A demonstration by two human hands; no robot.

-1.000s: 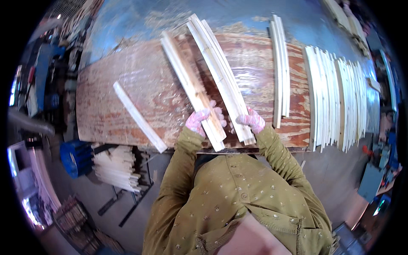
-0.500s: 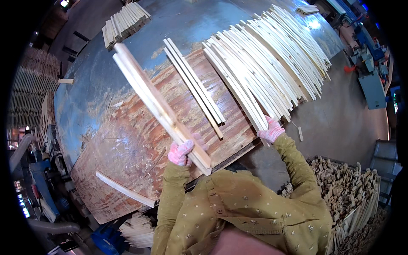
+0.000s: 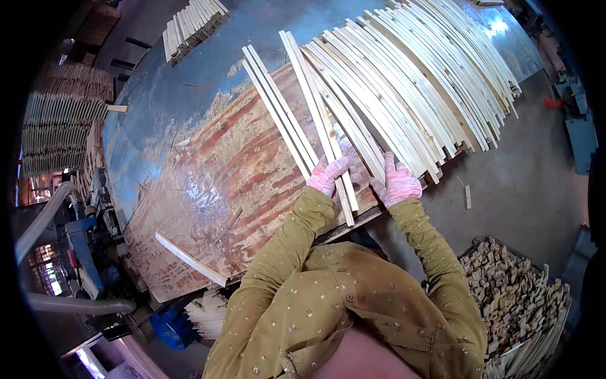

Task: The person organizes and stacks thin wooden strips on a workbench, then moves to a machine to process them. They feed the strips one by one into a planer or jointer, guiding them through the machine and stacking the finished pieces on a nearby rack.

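Observation:
My left hand (image 3: 329, 175), in a pink and white glove, is closed round the near part of two pale wooden strips (image 3: 319, 117). They lie slantwise, their near ends past my hand at the table's front edge. To their left are a few thin strips (image 3: 278, 110), partly covered by my left hand at the near end. My right hand (image 3: 400, 183), gloved alike, has thumb and fingers about the near end of wooden strips (image 3: 353, 129) at the left side of a broad row. The row of wooden strips (image 3: 410, 88) fans out to the right, side by side.
The worn wooden table (image 3: 189, 221) bears a short loose strip (image 3: 189, 259) at front left and a stack of strips (image 3: 192, 28) at the far left. A bin of wood offcuts (image 3: 511, 284) stands at right, a blue machine (image 3: 88, 252) at left.
My left hand has carried its strips rightward, past the thin strips and up to the row. My right hand stays at the row's left near end, its fingers now pointing further forward.

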